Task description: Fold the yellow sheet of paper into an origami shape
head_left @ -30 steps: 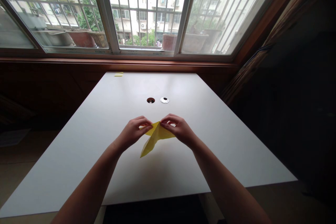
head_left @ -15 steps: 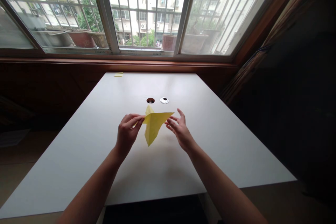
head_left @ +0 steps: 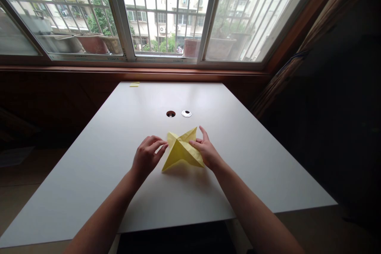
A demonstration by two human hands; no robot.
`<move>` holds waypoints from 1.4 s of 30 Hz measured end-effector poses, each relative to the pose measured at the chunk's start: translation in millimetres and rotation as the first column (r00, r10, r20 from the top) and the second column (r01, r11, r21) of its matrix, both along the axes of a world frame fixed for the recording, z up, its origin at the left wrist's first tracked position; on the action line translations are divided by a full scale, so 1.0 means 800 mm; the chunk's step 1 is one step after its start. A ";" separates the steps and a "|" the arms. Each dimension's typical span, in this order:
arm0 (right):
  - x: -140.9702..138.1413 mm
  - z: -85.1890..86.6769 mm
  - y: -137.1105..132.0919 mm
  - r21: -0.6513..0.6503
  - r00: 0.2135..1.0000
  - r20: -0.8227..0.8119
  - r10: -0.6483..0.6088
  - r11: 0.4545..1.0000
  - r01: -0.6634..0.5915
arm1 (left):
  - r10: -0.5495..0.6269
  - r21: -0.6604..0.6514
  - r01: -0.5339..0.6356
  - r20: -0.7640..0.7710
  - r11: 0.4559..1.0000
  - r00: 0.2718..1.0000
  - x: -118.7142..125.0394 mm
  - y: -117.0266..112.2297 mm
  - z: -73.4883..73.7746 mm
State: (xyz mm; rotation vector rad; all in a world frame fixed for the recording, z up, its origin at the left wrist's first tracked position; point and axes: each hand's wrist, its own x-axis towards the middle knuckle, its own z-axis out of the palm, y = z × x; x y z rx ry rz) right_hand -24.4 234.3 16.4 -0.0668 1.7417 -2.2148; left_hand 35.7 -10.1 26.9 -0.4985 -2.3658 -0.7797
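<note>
A folded piece of yellow paper (head_left: pixel 182 149) with several pointed corners and a raised middle is held low over the white table (head_left: pixel 256 174). My right hand (head_left: pixel 208 149) grips its right side, the thumb lying on top and the fingers mostly hidden beneath; its index finger sticks up past the upper right corner. At the left edge of the paper, my left hand (head_left: pixel 149 152) has thumb and index fingertip pinched together at the flap. How much paper lies between those fingertips is hard to see.
Beyond the paper are a round hole (head_left: pixel 170 114) in the tabletop and a round silver cover (head_left: pixel 186 114) beside it. Small yellow strips (head_left: pixel 134 84) lie at the far left corner. A barred window (head_left: pixel 163 16) rises behind the table, with a curtain (head_left: pixel 285 71) on the right.
The paper has turned and come lower and nearer, now spread into a star-like shape. My right hand has gone from loose fingers beside it to gripping it. My left hand has shifted slightly nearer.
</note>
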 end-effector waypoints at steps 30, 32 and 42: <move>-0.005 -0.027 0.035 0.528 0.960 -0.192 0.205 0.846 -0.075 | 0.159 -0.271 -0.083 0.271 0.959 0.949 -0.010 0.001 -0.062; -0.003 -0.026 0.034 0.515 0.957 -0.222 0.188 0.856 -0.049 | 0.179 -0.222 -0.126 0.235 0.967 0.955 -0.009 0.000 -0.064; -0.003 -0.024 0.027 0.294 0.902 -0.424 0.076 0.954 0.058 | 0.111 0.434 -0.357 0.497 0.827 0.861 -0.021 -0.029 -0.057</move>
